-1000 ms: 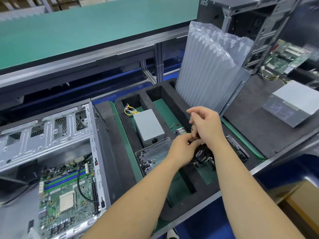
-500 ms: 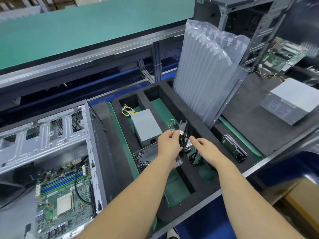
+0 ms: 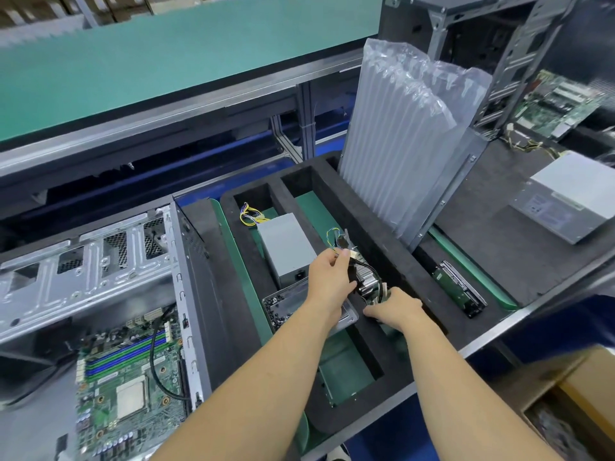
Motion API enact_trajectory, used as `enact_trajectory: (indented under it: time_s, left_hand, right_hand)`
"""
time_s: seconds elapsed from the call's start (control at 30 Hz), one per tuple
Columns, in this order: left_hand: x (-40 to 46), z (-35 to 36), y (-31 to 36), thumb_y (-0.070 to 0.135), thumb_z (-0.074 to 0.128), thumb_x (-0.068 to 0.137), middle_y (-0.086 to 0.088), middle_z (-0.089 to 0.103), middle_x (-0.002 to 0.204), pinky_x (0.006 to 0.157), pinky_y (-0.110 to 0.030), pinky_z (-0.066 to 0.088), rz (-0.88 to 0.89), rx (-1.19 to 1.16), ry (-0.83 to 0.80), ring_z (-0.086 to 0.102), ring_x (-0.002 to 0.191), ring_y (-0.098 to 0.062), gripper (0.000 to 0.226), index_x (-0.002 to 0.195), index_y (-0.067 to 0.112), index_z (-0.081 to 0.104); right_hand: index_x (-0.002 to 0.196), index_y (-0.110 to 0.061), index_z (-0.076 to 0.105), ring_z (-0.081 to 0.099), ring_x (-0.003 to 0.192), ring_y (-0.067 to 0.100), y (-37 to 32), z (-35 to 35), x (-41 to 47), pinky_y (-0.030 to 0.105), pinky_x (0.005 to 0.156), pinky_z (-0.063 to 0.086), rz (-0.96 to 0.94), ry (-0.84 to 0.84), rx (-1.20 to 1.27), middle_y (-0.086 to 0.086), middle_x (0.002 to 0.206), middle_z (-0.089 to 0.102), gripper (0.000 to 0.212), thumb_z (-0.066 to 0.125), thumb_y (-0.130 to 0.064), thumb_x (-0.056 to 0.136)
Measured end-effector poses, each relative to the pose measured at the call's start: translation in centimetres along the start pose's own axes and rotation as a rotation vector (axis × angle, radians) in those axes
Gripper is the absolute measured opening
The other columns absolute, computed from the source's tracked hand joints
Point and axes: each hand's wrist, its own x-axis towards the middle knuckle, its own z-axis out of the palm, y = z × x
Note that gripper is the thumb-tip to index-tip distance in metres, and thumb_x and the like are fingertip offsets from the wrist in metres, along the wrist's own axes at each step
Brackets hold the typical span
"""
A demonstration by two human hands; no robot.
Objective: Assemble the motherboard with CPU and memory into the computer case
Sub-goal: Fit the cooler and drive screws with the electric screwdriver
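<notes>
A long green belt runs across the far side of the work bench, and a black foam tray (image 3: 336, 181) with deep slots sits in the middle.

The open computer case (image 3: 100, 247) lies at the near left. The motherboard (image 3: 129, 387) is already lying flat inside it. It is green, with blue and green memory sticks (image 3: 128, 349) in a row and a square silver CPU (image 3: 130, 395) below them. A black cable curves over it.

The left hand (image 3: 327, 279) pinches a black cable (image 3: 349, 267) with thin coloured wires, lifting it over the middle slot. The right hand (image 3: 396, 307) reaches down into the same slot, fingers curled around a small cooler (image 3: 367, 282) with shiny metal fins. How firmly it grips is hard to see.

The cooler is probably a bit heavy and hard, with thin fins that could bend or scratch a finger. It looks best held by its sides, not by its wire. The wire is soft and floppy and could snag on the foam. The motherboard is stiff but easy to hurt, so it should be touched only at its edges.

A grey power box (image 3: 286, 244) and a clear box of screws (image 3: 283, 304) sit in the left slot. A bubble bag (image 3: 396, 141) stands tall at the far right.
</notes>
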Motion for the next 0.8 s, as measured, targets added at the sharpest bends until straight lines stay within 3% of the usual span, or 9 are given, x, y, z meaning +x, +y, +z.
enact_trajectory:
  time_s: [0.1,0.2,0.37,0.43,0.57,0.63,0.8]
  left_hand:
    - [0.2,-0.3,0.1,0.025,0.051,0.102,0.003,0.055,0.088,0.085,-0.036,0.059,-0.02,-0.012,-0.031,0.055,0.081,-0.008,0.019,0.095,0.01,0.061]
    - [0.5,-0.1,0.1,0.027,0.051,0.103,0.002,0.055,0.086,0.088,-0.037,0.058,-0.022,-0.002,-0.057,0.056,0.08,-0.008,0.02,0.095,0.011,0.059]
    - [0.8,0.5,0.4,0.03,0.06,0.097,0.002,0.059,0.099,0.09,-0.039,0.056,-0.029,0.005,-0.071,0.058,0.095,-0.009,0.012,0.097,0.018,0.061]
    - [1.0,0.5,0.6,0.023,0.064,0.094,-0.001,0.056,0.103,0.092,-0.041,0.055,-0.027,0.029,-0.072,0.057,0.095,-0.01,0.007,0.101,0.021,0.061]
    - [1.4,0.6,0.9,0.014,0.065,0.091,-0.003,0.059,0.113,0.095,-0.041,0.054,-0.046,0.035,-0.115,0.06,0.105,-0.016,0.028,0.116,0.025,0.054]
    - [1.4,0.8,0.9,0.015,0.065,0.091,-0.001,0.062,0.115,0.097,-0.039,0.053,-0.047,0.057,-0.168,0.061,0.108,-0.016,0.038,0.123,0.027,0.05]
    - [0.9,1.5,0.1,0.016,0.065,0.091,0.003,0.06,0.123,0.102,-0.035,0.048,-0.048,0.102,-0.306,0.059,0.11,-0.007,0.051,0.136,0.029,0.044]
  right_hand:
    - [0.081,-0.013,0.06,0.06,0.079,0.02,0.7,0.3,0.0,0.032,0.075,0.048,-0.069,-0.053,0.193,0.003,0.085,0.066,0.024,0.073,-0.033,0.077]
    - [0.064,-0.016,0.052,0.054,0.063,0.02,0.8,0.0,-0.4,0.029,0.061,0.041,-0.098,0.094,0.213,0.002,0.067,0.059,0.027,0.072,-0.028,0.075]
    - [0.069,-0.008,0.058,0.054,0.062,0.021,-1.5,-3.3,-1.6,0.026,0.049,0.038,-0.253,0.404,0.34,0.005,0.067,0.061,0.019,0.061,-0.019,0.084]
    - [0.064,-0.014,0.054,0.05,0.057,0.019,-2.8,-5.2,-2.5,0.027,0.048,0.034,-0.33,0.548,0.405,0.0,0.061,0.057,0.025,0.057,-0.018,0.089]
    - [0.063,-0.023,0.052,0.045,0.055,0.012,-4.6,-8.2,-4.4,0.027,0.048,0.032,-0.436,0.799,0.622,-0.007,0.061,0.053,0.027,0.058,-0.017,0.089]
    - [0.076,-0.023,0.065,0.051,0.061,0.012,-5.1,-9.1,-4.8,0.027,0.053,0.038,-0.475,0.801,0.718,-0.008,0.066,0.06,0.013,0.058,-0.017,0.086]
    - [0.087,-0.025,0.07,0.047,0.06,0.011,-6.0,-9.2,-5.2,0.027,0.059,0.04,-0.633,0.689,0.863,-0.007,0.066,0.058,0.019,0.057,-0.011,0.09]
